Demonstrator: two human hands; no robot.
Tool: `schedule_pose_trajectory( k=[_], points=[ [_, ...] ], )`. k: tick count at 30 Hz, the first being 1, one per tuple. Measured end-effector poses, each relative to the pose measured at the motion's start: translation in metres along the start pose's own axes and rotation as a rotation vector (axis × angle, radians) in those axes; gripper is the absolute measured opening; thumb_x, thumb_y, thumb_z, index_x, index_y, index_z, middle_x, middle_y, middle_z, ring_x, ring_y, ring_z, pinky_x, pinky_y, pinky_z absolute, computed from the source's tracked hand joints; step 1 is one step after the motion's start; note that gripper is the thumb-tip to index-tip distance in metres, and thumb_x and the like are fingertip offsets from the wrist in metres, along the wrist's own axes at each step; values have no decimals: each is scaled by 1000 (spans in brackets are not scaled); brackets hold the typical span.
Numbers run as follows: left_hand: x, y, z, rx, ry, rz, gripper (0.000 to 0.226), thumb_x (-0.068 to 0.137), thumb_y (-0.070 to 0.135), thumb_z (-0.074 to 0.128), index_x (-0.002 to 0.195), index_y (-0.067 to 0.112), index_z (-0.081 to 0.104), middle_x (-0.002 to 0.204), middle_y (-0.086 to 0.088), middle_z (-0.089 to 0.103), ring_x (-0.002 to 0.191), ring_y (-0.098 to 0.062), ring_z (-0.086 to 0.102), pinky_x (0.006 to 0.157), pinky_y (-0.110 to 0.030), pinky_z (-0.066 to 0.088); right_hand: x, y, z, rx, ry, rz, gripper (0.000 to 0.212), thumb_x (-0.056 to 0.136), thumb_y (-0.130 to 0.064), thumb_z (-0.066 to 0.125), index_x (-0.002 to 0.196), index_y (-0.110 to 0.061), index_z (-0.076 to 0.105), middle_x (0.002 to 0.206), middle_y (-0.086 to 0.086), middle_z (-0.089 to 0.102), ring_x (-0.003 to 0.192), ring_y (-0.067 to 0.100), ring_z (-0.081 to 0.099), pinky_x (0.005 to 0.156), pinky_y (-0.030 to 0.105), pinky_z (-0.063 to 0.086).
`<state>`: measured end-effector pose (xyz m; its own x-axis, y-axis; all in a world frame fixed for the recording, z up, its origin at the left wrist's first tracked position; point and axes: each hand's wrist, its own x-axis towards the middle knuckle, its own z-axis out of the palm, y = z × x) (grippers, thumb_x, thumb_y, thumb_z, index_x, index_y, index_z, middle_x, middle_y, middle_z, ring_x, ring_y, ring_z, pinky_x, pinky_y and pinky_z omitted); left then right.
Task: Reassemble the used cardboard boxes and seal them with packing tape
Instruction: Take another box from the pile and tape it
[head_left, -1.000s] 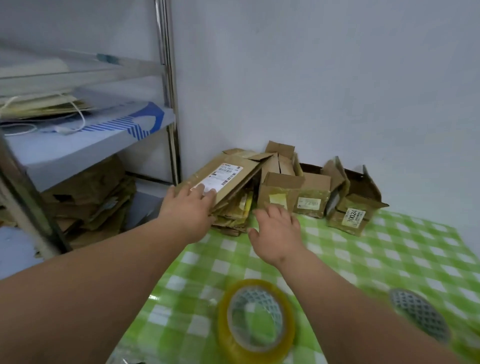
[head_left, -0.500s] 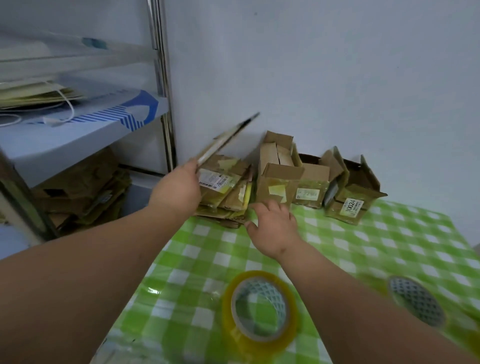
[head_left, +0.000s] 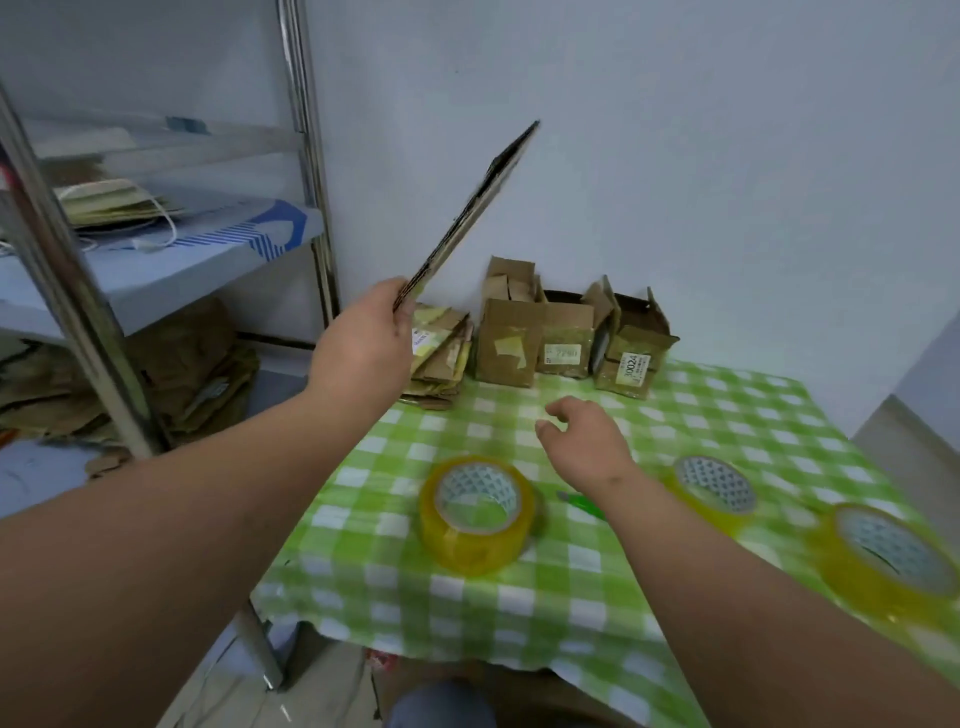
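The left hand (head_left: 363, 353) lifted a flattened cardboard box (head_left: 470, 213) off the stack of flattened boxes (head_left: 441, 353) at the table's far left, raising it edge-on and tilted against the wall, while the right hand (head_left: 584, 441) drew back from the boxes, nearer, fingers loose.

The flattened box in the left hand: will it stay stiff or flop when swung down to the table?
The flattened box probably stays stiff: it juts straight up from the left hand without sagging. It looks light, since a grip at one corner carries it. Loose flaps may swing open, though none show edge-on.
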<state>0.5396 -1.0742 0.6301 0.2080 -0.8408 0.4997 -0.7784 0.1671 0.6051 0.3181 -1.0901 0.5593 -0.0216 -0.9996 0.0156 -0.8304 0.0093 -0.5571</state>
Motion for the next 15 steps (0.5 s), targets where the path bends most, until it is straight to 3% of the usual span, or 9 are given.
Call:
schedule_pose_trajectory(
  k=[4,8,12,15],
  points=[
    [-30,26,5,-22,-26,-2,32,105,30,37,130,22,56,98,-1,62,89,-27,57,69,-33,37,-35,39,-17,-229,43,71,39,95,-33,52,133,-26,56,139,5,49,128,29,45,105,42,39],
    [-53,53,16,-2,-73,74,29,105,32,36,123,24,58,91,6,57,82,-23,53,67,-35,38,-61,73,-35,-352,173,164,48,90,-23,52,138,-25,49,145,4,40,136,29,31,113,41,23],
    [-65,67,26,13,-153,90,32,104,35,37,132,31,53,102,3,65,92,-27,59,75,-39,47,-74,97,-43,-412,47,273,57,89,-20,47,144,-22,36,150,4,41,147,28,19,118,53,10],
    [-72,74,32,47,-184,112,32,104,34,37,133,32,52,107,4,66,94,-25,59,80,-41,49,-79,105,-47,-510,81,245,48,88,-11,40,134,-25,44,137,2,52,138,27,32,115,54,14]
  ],
)
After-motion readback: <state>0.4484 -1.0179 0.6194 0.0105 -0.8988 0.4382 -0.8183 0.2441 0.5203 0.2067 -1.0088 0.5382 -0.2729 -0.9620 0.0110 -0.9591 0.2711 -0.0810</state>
